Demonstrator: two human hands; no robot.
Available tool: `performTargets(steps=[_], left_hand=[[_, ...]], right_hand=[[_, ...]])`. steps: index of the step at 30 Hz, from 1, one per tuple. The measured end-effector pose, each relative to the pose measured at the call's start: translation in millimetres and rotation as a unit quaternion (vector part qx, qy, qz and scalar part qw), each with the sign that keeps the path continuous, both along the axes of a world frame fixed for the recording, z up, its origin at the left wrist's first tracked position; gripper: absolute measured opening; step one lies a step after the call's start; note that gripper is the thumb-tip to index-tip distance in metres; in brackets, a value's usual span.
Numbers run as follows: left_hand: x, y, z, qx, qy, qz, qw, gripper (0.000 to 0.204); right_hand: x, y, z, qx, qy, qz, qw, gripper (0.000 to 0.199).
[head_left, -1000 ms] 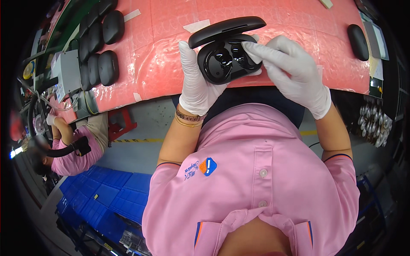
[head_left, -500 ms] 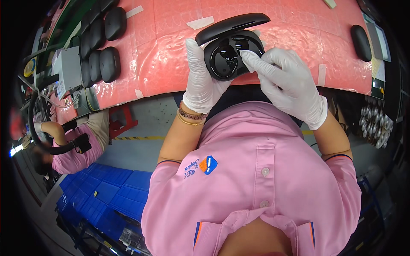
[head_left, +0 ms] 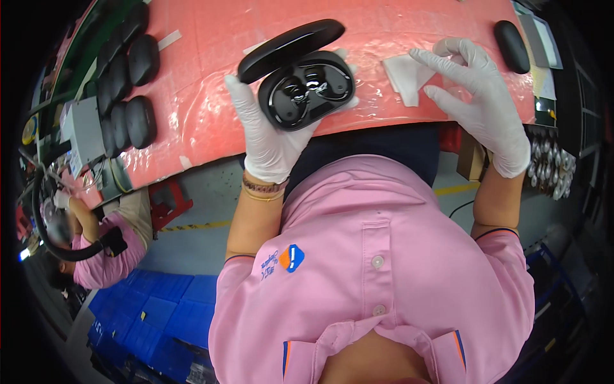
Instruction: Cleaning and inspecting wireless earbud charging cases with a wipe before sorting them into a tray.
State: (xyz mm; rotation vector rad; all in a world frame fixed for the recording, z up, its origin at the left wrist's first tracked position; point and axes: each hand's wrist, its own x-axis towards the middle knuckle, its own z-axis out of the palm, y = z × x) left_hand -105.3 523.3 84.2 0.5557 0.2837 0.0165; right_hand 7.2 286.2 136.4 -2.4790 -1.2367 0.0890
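Pink shirt (head_left: 384,269) of the person fills the near part of the view, short sleeves, both forearms running up to the counter (head_left: 211,109), which has a pink-red cover. Left hand (head_left: 268,137), in a white glove, holds an open black earbud case (head_left: 306,89) from below, fingers wrapped round its base, thumb on the left side. Case sits just above the near counter edge, about centre of the view. Lid (head_left: 291,40) is flipped up and back toward the upper left; glossy inside shows two moulded pockets, contents too small to tell. Bracelets (head_left: 262,189) on the left wrist.

Right hand (head_left: 480,96), also gloved, is apart from the case, off to the right, fingers spread wide and holding nothing, fingertips resting on or just above a small white cloth (head_left: 404,75) lying flat on the counter. Cloth is between the case and the right hand.

Further out: one closed black case (head_left: 511,46) near the far right corner of the counter, past the right hand. Row of closed black cases (head_left: 128,83) lined along the far left of the counter. Grey box (head_left: 82,128) beside that row.

Lower left, well away, a second person in a pink shirt (head_left: 96,249) sits above blue crates (head_left: 160,320).
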Motion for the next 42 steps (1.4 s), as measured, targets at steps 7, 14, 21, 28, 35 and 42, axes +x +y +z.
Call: performTargets(steps=[7, 14, 21, 28, 35, 42], left_hand=[[-0.6, 2.3, -4.2, -0.035, 0.016, 0.006, 0.999, 0.104], [1.1, 1.8, -1.4, -0.022, 0.016, 0.003, 1.000, 0.104], [1.1, 2.5, -1.3, -0.025, 0.012, 0.003, 1.000, 0.104], [1.1, 1.6, -3.7, -0.025, 0.008, 0.002, 1.000, 0.103], [1.3, 1.7, -2.1, -0.024, 0.008, -0.005, 1.000, 0.103], [1.3, 3.1, -1.2, -0.031, 0.011, -0.004, 0.999, 0.103]], right_hand=[[-15.6, -5.0, -18.5, 0.079, 0.117, -0.011, 0.990, 0.022], [-8.2, -8.7, -35.7, 0.093, 0.100, 0.000, 0.991, 0.021], [30.1, 5.2, -15.9, 0.165, 0.149, 0.020, 0.975, 0.006], [64.6, 47.4, -35.1, 0.591, 0.167, 0.320, 0.721, 0.013], [40.4, 13.3, 13.1, 0.085, 0.258, 0.041, 0.962, 0.006], [50.4, 17.4, 0.1, 0.053, 0.293, 0.014, 0.955, 0.006]])
